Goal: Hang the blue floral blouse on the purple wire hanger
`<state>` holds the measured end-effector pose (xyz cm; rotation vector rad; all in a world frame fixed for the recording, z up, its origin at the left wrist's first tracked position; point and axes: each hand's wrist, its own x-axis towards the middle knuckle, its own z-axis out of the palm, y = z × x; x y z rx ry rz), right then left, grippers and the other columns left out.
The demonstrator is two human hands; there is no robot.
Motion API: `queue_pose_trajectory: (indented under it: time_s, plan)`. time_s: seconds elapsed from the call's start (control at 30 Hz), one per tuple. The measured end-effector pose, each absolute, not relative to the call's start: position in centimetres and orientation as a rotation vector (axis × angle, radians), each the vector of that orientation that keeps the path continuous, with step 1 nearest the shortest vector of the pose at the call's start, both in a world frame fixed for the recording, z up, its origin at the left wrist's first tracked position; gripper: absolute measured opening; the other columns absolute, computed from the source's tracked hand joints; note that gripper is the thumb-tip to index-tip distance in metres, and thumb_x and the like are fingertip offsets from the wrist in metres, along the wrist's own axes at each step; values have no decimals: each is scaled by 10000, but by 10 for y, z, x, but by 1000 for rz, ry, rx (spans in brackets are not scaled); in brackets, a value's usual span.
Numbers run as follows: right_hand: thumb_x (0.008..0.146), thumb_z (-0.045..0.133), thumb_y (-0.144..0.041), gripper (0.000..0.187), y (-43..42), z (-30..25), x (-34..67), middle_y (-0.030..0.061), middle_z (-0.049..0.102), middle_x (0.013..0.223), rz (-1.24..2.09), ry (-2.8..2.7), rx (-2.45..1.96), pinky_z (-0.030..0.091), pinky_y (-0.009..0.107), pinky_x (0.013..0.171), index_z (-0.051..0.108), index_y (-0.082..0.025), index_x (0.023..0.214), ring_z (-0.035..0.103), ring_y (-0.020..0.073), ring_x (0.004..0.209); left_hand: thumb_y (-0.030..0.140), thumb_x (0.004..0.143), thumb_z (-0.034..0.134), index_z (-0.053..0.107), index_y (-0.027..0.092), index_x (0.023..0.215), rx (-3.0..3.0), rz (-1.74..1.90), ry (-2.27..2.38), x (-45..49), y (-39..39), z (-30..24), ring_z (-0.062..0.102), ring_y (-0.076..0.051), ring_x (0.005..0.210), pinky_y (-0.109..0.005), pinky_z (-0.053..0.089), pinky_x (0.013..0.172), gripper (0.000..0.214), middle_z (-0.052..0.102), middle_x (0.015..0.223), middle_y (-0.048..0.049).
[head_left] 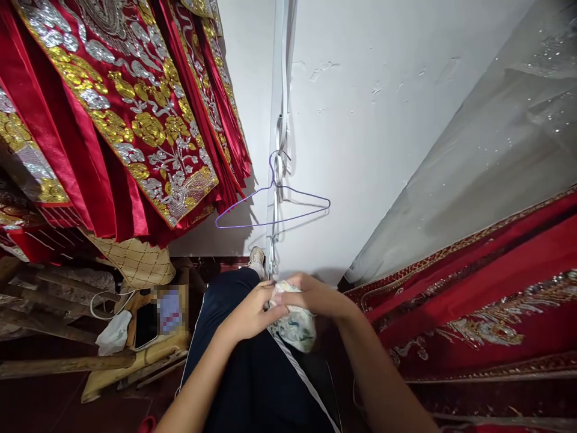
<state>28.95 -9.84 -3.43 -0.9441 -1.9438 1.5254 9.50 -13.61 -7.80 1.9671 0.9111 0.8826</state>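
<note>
Left hand [255,311] angles up-right, right hand [316,296] bends leftward; both grasp patterned cloth [295,329] above dark trousers [222,308]. Cloth's long axis slants, loose end down-right.

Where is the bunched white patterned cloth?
Low in the head view, just right of centre: the cloth is in the right hand, beside the left hand.

The left hand [258,308] and right hand [311,294] are bare, as are both forearms [210,358] as far as they show. The trousers [252,373] are dark navy, smooth and plain across the thigh, with a thin white stripe [193,346] down the outer left side. Below the left cuff show a pale greyish sock [258,269] and an off-white shoe [256,255], its details too small to tell.
</note>
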Motion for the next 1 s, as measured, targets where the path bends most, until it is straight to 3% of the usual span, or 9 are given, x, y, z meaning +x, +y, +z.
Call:
queue_pose_trajectory:
  time_s: [0.07,0.13,0.3,0.43,0.5,0.6,0.83,0.93,1.0]
  plan:
    - [777,683,-309,157,-92,-6,303,12,611,678,1469,-2174,-964,383,252,557,679,-167,711,513,146,617,543,918,552,695,177,832,2029,748,1032,80,-133,-85,610,-227,821,-316,453,830,402,663,783,-46]
    - [750,643,-223,62,-82,15,312,17,630,754,1214,-2151,-1035,385,250,587,682,-179,770,538,160,679,527,918,549,613,169,680,2037,663,1199,59,-131,-86,509,-160,633,-274,394,667,435,542,620,4]
    - [688,578,-143,296,-40,15,292,-14,564,695,703,-1821,-972,382,265,650,676,-202,961,481,148,641,503,910,552,492,165,658,1900,764,1494,16,-141,-60,357,-118,622,-241,250,564,426,406,634,29]
    - [673,580,-146,566,0,-26,259,7,630,760,791,-1801,-1043,420,291,711,633,-216,1231,518,176,664,495,905,580,475,169,692,1766,847,1417,14,-163,-35,348,-122,661,-235,275,594,403,392,679,23]
    - [656,591,-140,544,8,-47,251,39,678,840,913,-1822,-1074,436,297,737,656,-221,1191,561,200,729,497,912,576,505,168,721,1745,822,1396,16,-174,-30,354,-126,674,-235,277,599,387,408,696,20]
    - [659,567,-141,502,8,-69,251,12,678,783,996,-1795,-1110,431,280,706,659,-247,1140,566,198,711,514,928,543,568,171,775,1770,764,1432,12,-181,-30,418,-145,707,-238,298,616,376,484,736,8]
    - [643,574,-184,215,-2,-67,277,-35,586,622,794,-1749,-1178,331,238,571,634,-220,847,470,150,601,463,935,475,618,209,724,1936,369,1796,-11,-166,-52,569,-213,652,-278,324,617,359,631,684,-37]
    - [642,586,-198,123,-6,-60,287,-62,479,529,729,-1788,-1173,282,240,532,577,-219,763,394,127,540,414,910,504,683,202,778,2014,281,1849,-20,-150,-60,633,-282,812,-323,399,703,307,708,806,-105]
    - [649,585,-204,101,-9,-58,295,-68,444,512,728,-1770,-1168,270,242,514,548,-219,742,377,120,519,392,901,523,725,197,888,2117,409,1854,-24,-136,-58,620,-322,1023,-388,443,857,280,733,1043,-144]
